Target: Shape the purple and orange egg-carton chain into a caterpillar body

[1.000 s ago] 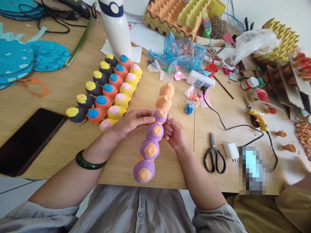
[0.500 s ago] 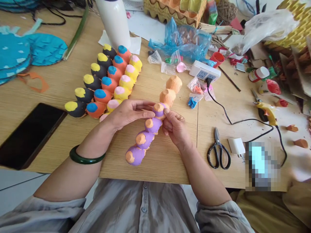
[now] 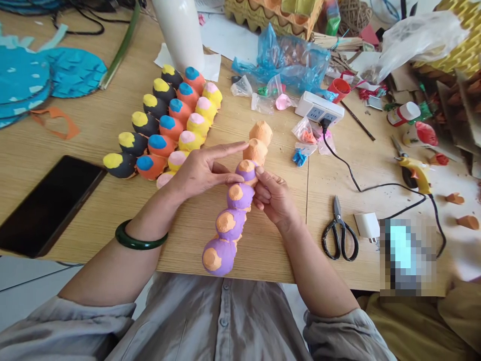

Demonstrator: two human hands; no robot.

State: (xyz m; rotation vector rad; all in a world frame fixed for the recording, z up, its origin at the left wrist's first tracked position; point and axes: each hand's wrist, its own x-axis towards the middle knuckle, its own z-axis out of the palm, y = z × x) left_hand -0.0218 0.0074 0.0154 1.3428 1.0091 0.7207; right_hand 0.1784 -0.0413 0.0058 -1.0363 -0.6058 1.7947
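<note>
hands, left [image 3: 198,171] and right [image 3: 276,198], grip a purple-orange bumpy strip [image 3: 230,224] from opposite sides; scissors [image 3: 339,231] lie rightward.

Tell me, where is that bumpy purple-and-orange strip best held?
Probably near the middle, from its left and right sides: the strip is long and narrow, dipping in between its rounded bumps. The right hand grips about there.

Blocky blur [image 3: 408,256] masks something by the front edge of the table [image 3: 270,260], at right. The phone [image 3: 52,203] at the front edge and bottle [image 3: 181,37] toward the far edge run out of view. The left hand [image 3: 205,168] partly covers 1 pink-topped cup [image 3: 165,179]; the purple strip [image 3: 240,196] hides its own underside.
</note>
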